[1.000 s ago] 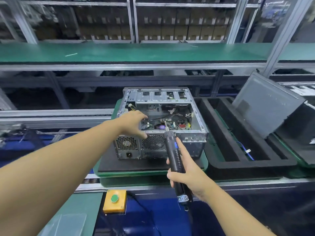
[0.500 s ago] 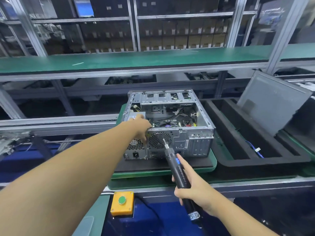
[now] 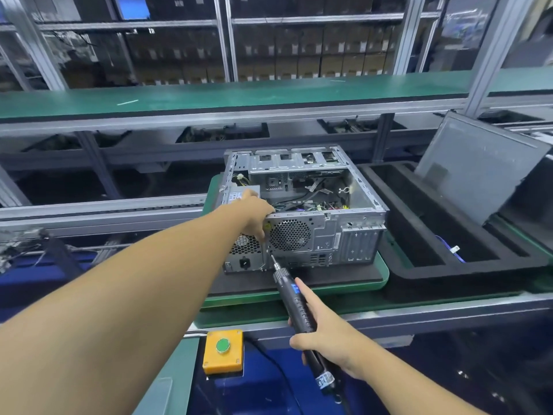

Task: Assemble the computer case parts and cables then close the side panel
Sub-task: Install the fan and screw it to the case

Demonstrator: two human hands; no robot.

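Computer case (image 3: 317, 187), open side up, lies ahead of both hands. Left hand (image 3: 254, 214) grips its rear top edge, fingers curled down beside the fan grille (image 3: 289, 235). Right hand (image 3: 326, 333), below it, grips an electric screwdriver (image 3: 294, 298); the bit meets the rear panel (image 3: 329, 238) just under the left hand.

Left hand (image 3: 254, 214): fingertips hidden inside top rear rim of computer case (image 3: 314, 235). Screwdriver (image 3: 288, 284): bit tip too small to tell if seated on a screw; grip partly covered by right hand (image 3: 326, 339). Side panel (image 3: 478, 166): lower edge hidden in foam tray (image 3: 463, 274).
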